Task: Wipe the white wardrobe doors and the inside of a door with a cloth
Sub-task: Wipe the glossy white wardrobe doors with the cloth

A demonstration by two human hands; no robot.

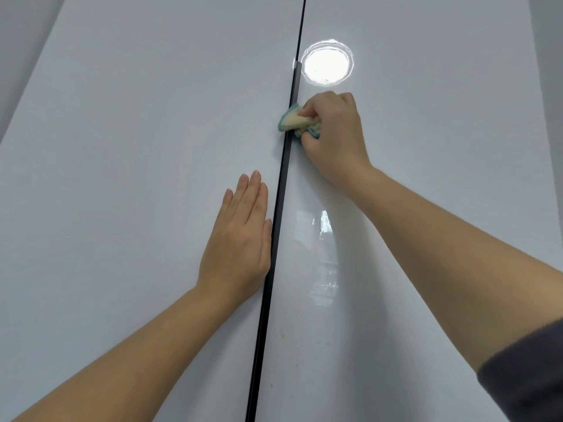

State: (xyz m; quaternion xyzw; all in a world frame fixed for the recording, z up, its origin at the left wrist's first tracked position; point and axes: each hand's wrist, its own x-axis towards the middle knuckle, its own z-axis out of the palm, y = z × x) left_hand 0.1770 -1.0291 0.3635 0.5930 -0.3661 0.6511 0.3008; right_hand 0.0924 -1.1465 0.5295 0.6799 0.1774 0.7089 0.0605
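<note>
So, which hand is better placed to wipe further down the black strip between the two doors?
The right hand. It grips the cloth against the black strip. The left hand rests flat on the left door and holds nothing.

We read no lettering, label, brand, number or sign: none on the wardrobe doors (137, 147), none on the cloth (292, 119), none on the sleeve (530, 376).
</note>
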